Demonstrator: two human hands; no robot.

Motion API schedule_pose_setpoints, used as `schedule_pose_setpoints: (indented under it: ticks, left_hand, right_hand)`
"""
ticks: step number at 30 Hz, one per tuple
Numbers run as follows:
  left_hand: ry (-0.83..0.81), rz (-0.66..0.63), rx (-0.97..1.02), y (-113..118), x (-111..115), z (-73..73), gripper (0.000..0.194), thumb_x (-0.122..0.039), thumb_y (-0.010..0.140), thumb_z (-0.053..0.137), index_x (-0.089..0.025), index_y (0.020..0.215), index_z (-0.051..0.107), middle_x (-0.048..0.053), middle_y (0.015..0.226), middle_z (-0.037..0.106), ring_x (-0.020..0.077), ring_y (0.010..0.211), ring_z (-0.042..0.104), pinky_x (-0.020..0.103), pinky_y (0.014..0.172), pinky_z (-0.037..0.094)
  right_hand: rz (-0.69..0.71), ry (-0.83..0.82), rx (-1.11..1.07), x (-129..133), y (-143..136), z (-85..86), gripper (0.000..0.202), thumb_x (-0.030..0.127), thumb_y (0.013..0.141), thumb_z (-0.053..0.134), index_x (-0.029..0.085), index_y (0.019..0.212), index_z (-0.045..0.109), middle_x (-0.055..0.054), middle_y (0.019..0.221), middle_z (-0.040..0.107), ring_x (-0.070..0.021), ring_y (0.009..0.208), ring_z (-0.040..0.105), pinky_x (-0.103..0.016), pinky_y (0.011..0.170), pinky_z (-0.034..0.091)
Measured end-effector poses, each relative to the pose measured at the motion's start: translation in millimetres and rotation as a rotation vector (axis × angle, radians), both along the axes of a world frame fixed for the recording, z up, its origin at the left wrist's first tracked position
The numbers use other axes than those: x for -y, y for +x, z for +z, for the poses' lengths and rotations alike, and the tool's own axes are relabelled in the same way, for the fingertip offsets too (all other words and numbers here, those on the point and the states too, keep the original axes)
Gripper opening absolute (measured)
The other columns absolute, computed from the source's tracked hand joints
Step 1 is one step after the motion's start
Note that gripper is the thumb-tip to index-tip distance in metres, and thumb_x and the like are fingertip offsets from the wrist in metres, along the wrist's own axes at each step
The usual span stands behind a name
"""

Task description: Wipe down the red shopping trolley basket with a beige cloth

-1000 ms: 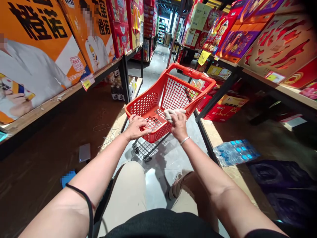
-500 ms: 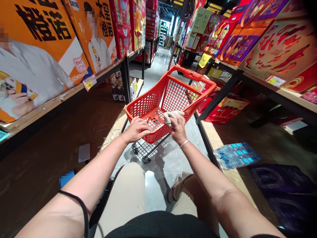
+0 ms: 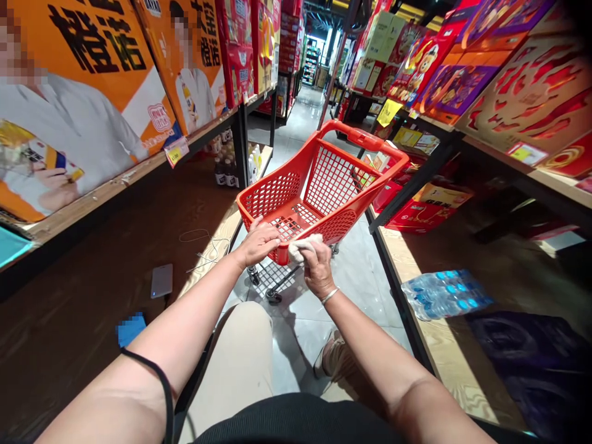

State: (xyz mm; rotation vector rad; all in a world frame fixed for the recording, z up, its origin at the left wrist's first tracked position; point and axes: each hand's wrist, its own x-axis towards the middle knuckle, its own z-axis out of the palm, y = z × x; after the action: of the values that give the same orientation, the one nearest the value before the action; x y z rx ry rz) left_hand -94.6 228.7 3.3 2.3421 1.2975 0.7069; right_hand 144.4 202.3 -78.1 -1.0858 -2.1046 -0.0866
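Note:
A red plastic shopping cart (image 3: pixel 333 216) stands in the aisle in front of me, its basket bare inside. My left hand (image 3: pixel 259 242) rests on the near left corner of its rim, with the fingers stretched out over the edge. In my right hand (image 3: pixel 319 268), fingers bent round it, is a bunched whitish cloth (image 3: pixel 303 246), which lies against the near rim to the right of the left hand. A white band circles my right wrist.
Shelves with orange boxes (image 3: pixel 106 92) line the left, gift boxes (image 3: pixel 453 86) the right. Low on the right lies a pack of water bottles (image 3: pixel 446 293); low on the left, a grey flat device (image 3: pixel 161 281) with a cable. Cart wheels (image 3: pixel 274 296) are near my knees.
My right hand has moved down and left with the cloth, from the cart's right side to its near rim. The left hand stays at the corner. The view has shifted slightly.

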Motion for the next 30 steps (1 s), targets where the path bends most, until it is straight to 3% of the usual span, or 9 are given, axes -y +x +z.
schedule_pose_setpoints:
  ticks: [3, 10, 12, 17, 19, 22, 26, 28, 30]
  left_hand:
    - [-0.019, -0.009, -0.005, 2, 0, 1.5, 0.027, -0.030, 0.086, 0.043, -0.026, 0.085, 0.069, -0.001, 0.089, 0.068, 0.0206, 0.102, 0.056, 0.054, 0.123, 0.008]
    - [-0.011, 0.004, -0.028, 0, -2, -1.7, 0.030, -0.022, 0.078, 0.041, -0.025, 0.084, 0.070, 0.000, 0.092, 0.069, 0.0227, 0.108, 0.057, 0.057, 0.123, 0.006]
    - [0.006, 0.019, -0.019, -2, -2, -4.2, 0.030, -0.022, 0.079, 0.040, -0.026, 0.084, 0.070, -0.001, 0.092, 0.069, 0.0221, 0.106, 0.057, 0.057, 0.122, 0.006]
    - [0.012, 0.021, 0.016, -2, -4, -5.5, 0.026, -0.029, 0.084, 0.042, -0.026, 0.081, 0.067, -0.002, 0.089, 0.067, 0.0209, 0.103, 0.057, 0.055, 0.123, 0.006]
    - [0.012, 0.024, 0.018, -1, -4, -4.4, 0.026, -0.031, 0.086, 0.043, -0.025, 0.080, 0.067, -0.002, 0.088, 0.066, 0.0205, 0.103, 0.057, 0.054, 0.123, 0.007]
    - [0.017, 0.033, 0.013, 0, -3, -3.8, 0.026, -0.033, 0.087, 0.044, -0.024, 0.077, 0.065, -0.001, 0.086, 0.065, 0.0203, 0.102, 0.056, 0.054, 0.122, 0.009]
    - [0.032, 0.035, 0.029, -3, -3, -5.3, 0.025, -0.034, 0.087, 0.044, -0.023, 0.074, 0.063, -0.002, 0.082, 0.064, 0.0195, 0.099, 0.056, 0.055, 0.122, 0.010]
    - [0.041, 0.033, 0.036, -6, -2, -5.1, 0.025, -0.034, 0.087, 0.044, -0.023, 0.073, 0.062, -0.002, 0.080, 0.063, 0.0196, 0.098, 0.056, 0.055, 0.122, 0.010]
    - [0.031, 0.024, 0.031, -8, -2, -3.7, 0.026, -0.034, 0.087, 0.044, -0.023, 0.074, 0.062, -0.002, 0.080, 0.063, 0.0199, 0.099, 0.056, 0.055, 0.122, 0.010]
  right_hand:
    - [-0.036, 0.083, 0.036, -10, 0, 10.0, 0.041, 0.016, 0.094, 0.048, 0.035, 0.125, 0.065, -0.007, 0.134, 0.056, -0.0283, 0.135, 0.041, -0.056, 0.116, 0.034]
    - [0.064, -0.089, 0.245, -12, 12, -60.0, 0.031, 0.011, 0.091, 0.054, 0.030, 0.107, 0.072, -0.008, 0.120, 0.060, -0.0261, 0.123, 0.046, -0.046, 0.106, 0.047]
    - [0.061, -0.089, 0.225, -13, 18, -53.7, 0.032, 0.013, 0.092, 0.054, 0.031, 0.111, 0.072, -0.008, 0.121, 0.060, -0.0266, 0.123, 0.047, -0.047, 0.107, 0.046]
    - [-0.088, 0.044, 0.039, -34, 31, 13.2, 0.033, 0.024, 0.096, 0.049, 0.031, 0.121, 0.069, -0.007, 0.133, 0.057, -0.0279, 0.129, 0.043, -0.049, 0.114, 0.037]
    - [-0.141, 0.080, 0.009, -45, 32, 24.4, 0.032, 0.024, 0.096, 0.048, 0.028, 0.119, 0.070, -0.008, 0.133, 0.056, -0.0290, 0.131, 0.043, -0.049, 0.114, 0.035]
    - [-0.138, 0.054, 0.061, -49, 28, 2.4, 0.029, 0.017, 0.093, 0.049, 0.024, 0.108, 0.073, -0.009, 0.126, 0.058, -0.0280, 0.123, 0.046, -0.049, 0.110, 0.038]
    - [0.059, -0.032, 0.213, -37, 29, -43.5, 0.027, 0.008, 0.091, 0.052, 0.023, 0.097, 0.073, -0.007, 0.112, 0.063, -0.0219, 0.107, 0.049, -0.037, 0.098, 0.046]
    - [0.087, 0.002, 0.209, -32, 35, -42.7, 0.028, 0.008, 0.093, 0.051, 0.023, 0.099, 0.073, -0.007, 0.112, 0.064, -0.0212, 0.106, 0.049, -0.036, 0.097, 0.046]
    - [0.034, 0.070, 0.157, -34, 42, -22.0, 0.027, 0.011, 0.095, 0.051, 0.024, 0.104, 0.073, -0.008, 0.118, 0.063, -0.0225, 0.112, 0.048, -0.039, 0.103, 0.043]
